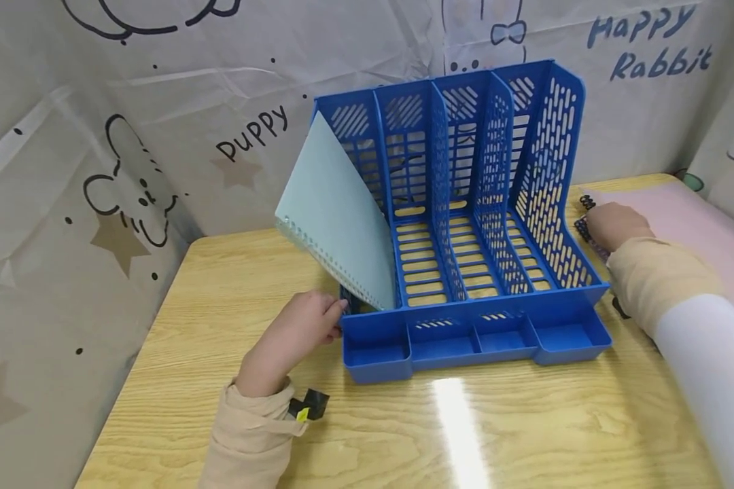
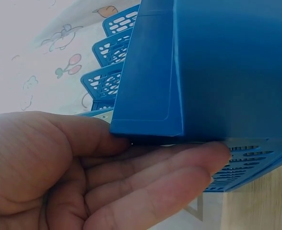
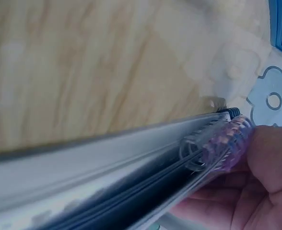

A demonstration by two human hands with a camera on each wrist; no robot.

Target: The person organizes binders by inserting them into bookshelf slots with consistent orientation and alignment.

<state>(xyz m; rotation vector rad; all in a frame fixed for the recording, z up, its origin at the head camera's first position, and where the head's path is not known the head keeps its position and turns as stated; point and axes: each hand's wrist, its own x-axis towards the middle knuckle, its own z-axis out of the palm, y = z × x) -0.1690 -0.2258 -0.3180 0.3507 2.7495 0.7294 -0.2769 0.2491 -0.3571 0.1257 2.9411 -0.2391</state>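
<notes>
A blue desktop file organizer (image 1: 550, 305) with upright dividers and a front tray stands on the table. My left hand (image 1: 306, 322) holds its left front corner, the thumb on one side of the edge and the fingers beneath in the left wrist view. A pale green spiral notebook (image 1: 342, 210) leans tilted in the leftmost slot, its coil edge facing left and down. At the right, my right hand (image 1: 618, 224) grips a spiral notebook (image 3: 225, 141) by its coiled edge. Much of that notebook is hidden by hand and sleeve in the head view.
A large pink notebook or folder (image 1: 691, 210) lies on the right side of the wooden table (image 1: 232, 292), beside the right hand. A cloth backdrop (image 1: 367, 41) with drawings rises behind the organizer and along both sides. A small green item (image 1: 692, 181) is at the back right.
</notes>
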